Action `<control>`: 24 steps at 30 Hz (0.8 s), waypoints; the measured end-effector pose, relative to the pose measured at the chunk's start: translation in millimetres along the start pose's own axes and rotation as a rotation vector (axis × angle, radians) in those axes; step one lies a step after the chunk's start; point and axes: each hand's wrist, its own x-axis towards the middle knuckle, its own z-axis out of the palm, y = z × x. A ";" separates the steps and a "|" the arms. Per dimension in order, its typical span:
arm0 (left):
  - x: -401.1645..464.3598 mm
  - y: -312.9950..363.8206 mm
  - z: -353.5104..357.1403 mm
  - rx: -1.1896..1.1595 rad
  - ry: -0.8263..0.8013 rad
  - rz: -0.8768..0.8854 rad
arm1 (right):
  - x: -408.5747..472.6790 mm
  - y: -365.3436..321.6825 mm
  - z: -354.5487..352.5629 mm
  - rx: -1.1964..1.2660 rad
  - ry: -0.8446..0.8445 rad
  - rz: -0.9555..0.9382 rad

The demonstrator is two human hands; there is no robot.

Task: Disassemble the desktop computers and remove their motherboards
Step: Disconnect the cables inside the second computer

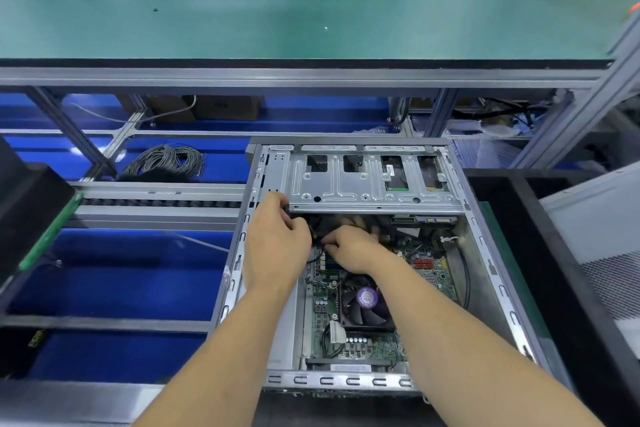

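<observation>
Head view: desktop case side panel off; motherboard seated inside, fan mounted. Left hand and right hand pinch black cables under drive cage. Judged early: unplugging, board removal remain.

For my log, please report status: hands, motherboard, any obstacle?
Both hands gripping black cables under drive cage. Motherboard inside case. Fan mounted.

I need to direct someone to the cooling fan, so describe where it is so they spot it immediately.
Find the open metal computer case under the person's arms. On its green circuit board, nearer the viewer than both hands, sits the black fan, the only part with a round purple sticker.
</observation>
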 end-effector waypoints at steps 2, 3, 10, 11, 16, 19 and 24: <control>0.4 -0.5 0.9 0.016 0.001 0.004 | -3.2 -4.1 -4.2 -0.109 -0.031 -0.052; 0.6 -1.0 1.3 0.022 -0.001 0.001 | -5.0 -9.1 -5.7 -0.167 -0.056 -0.083; 0.7 -2.0 1.6 0.018 -0.017 -0.007 | -10.0 -58.2 8.3 -0.275 -0.219 -0.283; 0.7 -2.1 1.4 0.010 -0.012 -0.012 | -10.2 -55.2 7.6 -0.257 -0.225 -0.287; 0.8 -1.6 0.6 0.004 0.013 -0.012 | -11.6 -21.5 -11.2 0.170 0.026 -0.203; 0.3 0.5 -0.9 0.001 0.025 -0.021 | -9.5 3.5 -18.8 0.195 0.089 -0.102; -0.1 1.7 -0.9 0.054 0.001 -0.018 | -14.7 22.7 -16.0 0.025 -0.061 -0.043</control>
